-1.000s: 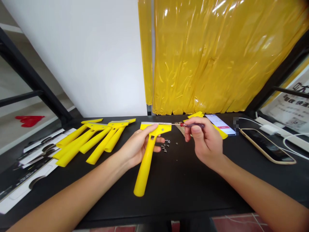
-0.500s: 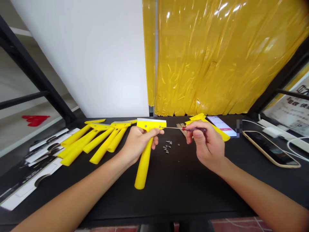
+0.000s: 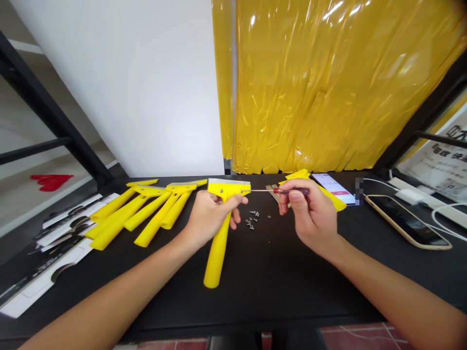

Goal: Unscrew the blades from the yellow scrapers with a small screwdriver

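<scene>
My left hand (image 3: 215, 216) is closed around the neck of a yellow scraper (image 3: 218, 257), with its wide head up and a metal blade along the top edge. Two screws show in the head, one near each end. In my right hand (image 3: 310, 211) is a thin screwdriver (image 3: 292, 190) with a dark red handle, pinched between thumb and fingers. Its shaft lies level, and the tip meets the head by the right screw. Loose small screws and nuts (image 3: 251, 223) lie on the black table (image 3: 277, 287) between my hands.
Several yellow scrapers (image 3: 153, 228) lie at the left, beside white and black cardboard sleeves (image 3: 54, 272). Behind my right hand are flat metal blades (image 3: 272, 192), more yellow parts (image 3: 335, 199) and a lit phone (image 3: 332, 187). Another phone (image 3: 408, 221) and white cables lie at the right.
Both hands keep their grips, and the screwdriver tip stays by the right screw. The screwdriver has levelled slightly. The whole view has shifted a little.
</scene>
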`<action>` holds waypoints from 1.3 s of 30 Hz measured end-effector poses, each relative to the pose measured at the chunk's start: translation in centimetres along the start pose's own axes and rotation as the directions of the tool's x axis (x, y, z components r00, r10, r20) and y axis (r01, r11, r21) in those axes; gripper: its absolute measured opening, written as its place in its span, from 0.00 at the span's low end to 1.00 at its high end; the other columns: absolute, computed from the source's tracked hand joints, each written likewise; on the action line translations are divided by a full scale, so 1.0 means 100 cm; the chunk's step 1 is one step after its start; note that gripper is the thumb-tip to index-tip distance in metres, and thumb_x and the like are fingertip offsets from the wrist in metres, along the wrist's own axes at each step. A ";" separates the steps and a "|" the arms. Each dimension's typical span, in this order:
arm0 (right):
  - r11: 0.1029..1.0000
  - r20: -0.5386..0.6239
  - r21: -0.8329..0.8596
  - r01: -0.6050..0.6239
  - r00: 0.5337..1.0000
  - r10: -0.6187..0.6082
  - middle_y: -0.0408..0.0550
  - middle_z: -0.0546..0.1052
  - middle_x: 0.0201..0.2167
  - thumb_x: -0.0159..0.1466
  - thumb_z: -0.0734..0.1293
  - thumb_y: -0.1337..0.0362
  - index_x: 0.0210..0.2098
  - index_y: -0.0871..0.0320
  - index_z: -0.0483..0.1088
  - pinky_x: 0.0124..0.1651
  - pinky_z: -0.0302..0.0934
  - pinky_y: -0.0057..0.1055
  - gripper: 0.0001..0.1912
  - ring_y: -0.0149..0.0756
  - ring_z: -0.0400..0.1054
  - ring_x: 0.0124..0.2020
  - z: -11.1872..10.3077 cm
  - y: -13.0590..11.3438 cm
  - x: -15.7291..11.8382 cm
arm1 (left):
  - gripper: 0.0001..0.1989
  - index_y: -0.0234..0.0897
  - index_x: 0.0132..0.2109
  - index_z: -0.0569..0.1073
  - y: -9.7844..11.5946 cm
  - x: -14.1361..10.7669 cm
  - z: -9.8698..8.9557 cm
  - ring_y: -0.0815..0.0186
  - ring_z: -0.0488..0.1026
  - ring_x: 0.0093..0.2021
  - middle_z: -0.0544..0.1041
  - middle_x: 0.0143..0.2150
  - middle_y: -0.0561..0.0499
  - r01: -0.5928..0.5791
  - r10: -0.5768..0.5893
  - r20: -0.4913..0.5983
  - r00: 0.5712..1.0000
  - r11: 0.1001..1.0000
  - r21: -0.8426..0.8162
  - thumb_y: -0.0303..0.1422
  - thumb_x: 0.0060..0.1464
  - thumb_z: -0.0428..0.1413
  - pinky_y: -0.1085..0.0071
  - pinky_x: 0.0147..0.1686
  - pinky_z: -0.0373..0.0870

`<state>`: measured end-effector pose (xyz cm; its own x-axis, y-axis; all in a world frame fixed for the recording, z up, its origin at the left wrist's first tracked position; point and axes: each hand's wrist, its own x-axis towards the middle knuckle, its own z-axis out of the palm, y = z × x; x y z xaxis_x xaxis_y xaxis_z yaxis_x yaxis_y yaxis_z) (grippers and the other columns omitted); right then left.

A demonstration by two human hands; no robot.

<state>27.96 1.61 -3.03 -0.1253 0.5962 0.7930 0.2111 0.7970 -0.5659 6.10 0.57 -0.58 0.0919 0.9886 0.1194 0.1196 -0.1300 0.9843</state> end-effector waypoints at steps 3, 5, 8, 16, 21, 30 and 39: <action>0.999 0.001 0.038 0.001 1.000 -0.001 0.40 0.72 0.30 0.74 0.60 0.64 0.48 0.52 0.70 0.32 0.64 0.30 0.08 0.27 0.69 0.26 0.001 0.000 -0.002 | 0.12 0.29 0.38 0.81 0.003 -0.001 0.000 0.67 0.72 0.18 0.76 0.20 0.50 0.005 -0.005 -0.004 1.000 1.000 0.008 0.36 0.58 0.61 0.73 0.19 0.69; 1.000 0.007 0.027 0.006 1.000 -0.007 0.40 0.72 0.30 0.74 0.60 0.64 0.48 0.52 0.70 0.32 0.64 0.30 0.08 0.27 0.69 0.27 0.001 0.000 -0.003 | 0.12 0.29 0.38 0.81 0.005 -0.001 0.000 0.68 0.72 0.18 0.75 0.20 0.50 0.006 -0.006 -0.010 1.000 1.000 0.025 0.36 0.58 0.61 0.73 0.20 0.69; 1.000 0.003 0.015 0.014 1.000 -0.014 0.40 0.72 0.31 0.74 0.60 0.65 0.48 0.52 0.70 0.32 0.64 0.30 0.08 0.28 0.69 0.27 0.001 0.000 -0.003 | 0.12 0.29 0.38 0.81 0.004 -0.001 0.000 0.67 0.72 0.17 0.76 0.20 0.50 0.003 -0.003 -0.013 1.000 0.999 0.043 0.37 0.58 0.60 0.74 0.20 0.69; 1.000 0.016 -0.023 -0.009 1.000 0.010 0.40 0.72 0.30 0.74 0.60 0.64 0.48 0.52 0.70 0.32 0.64 0.29 0.08 0.27 0.69 0.27 0.001 -0.001 0.000 | 0.12 0.29 0.38 0.80 0.003 -0.001 0.000 0.67 0.73 0.17 0.76 0.20 0.50 -0.007 0.008 -0.019 1.000 0.997 0.077 0.37 0.58 0.59 0.73 0.20 0.68; 0.998 0.041 -0.047 0.035 0.999 -0.034 0.41 0.72 0.30 0.74 0.60 0.64 0.48 0.53 0.69 0.32 0.64 0.30 0.08 0.28 0.69 0.27 0.001 0.000 -0.002 | 0.12 0.30 0.39 0.79 0.005 -0.002 0.003 0.67 0.72 0.17 0.76 0.20 0.51 0.003 0.002 -0.040 0.999 0.992 0.125 0.36 0.58 0.59 0.74 0.19 0.67; 0.950 0.099 -0.131 -0.285 0.949 0.298 0.40 0.69 0.25 0.73 0.60 0.54 0.45 0.56 0.73 0.25 0.59 0.28 0.15 0.28 0.64 0.21 -0.003 0.000 0.009 | 0.20 0.36 0.20 0.73 -0.006 0.002 -0.010 0.69 0.68 0.16 0.72 0.15 0.51 -0.048 0.102 -0.094 0.990 0.889 0.456 0.41 0.58 0.59 0.73 0.19 0.61; 0.758 0.430 -0.110 -0.643 0.657 0.619 0.35 0.59 0.19 0.70 0.58 0.42 0.29 0.56 0.64 0.16 0.42 0.25 0.25 0.24 0.47 0.15 -0.009 0.010 0.021 | 0.21 0.37 0.16 0.71 -0.001 0.007 -0.016 0.72 0.58 0.13 0.64 0.11 0.55 -0.096 0.175 -0.093 0.980 0.830 0.549 0.38 0.55 0.62 0.73 0.17 0.49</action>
<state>28.83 3.57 -1.78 -0.3688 0.9266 0.0733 0.3475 0.2106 -0.9137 4.54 1.44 -0.40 0.0187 0.9532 0.3017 0.6335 -0.2447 0.7340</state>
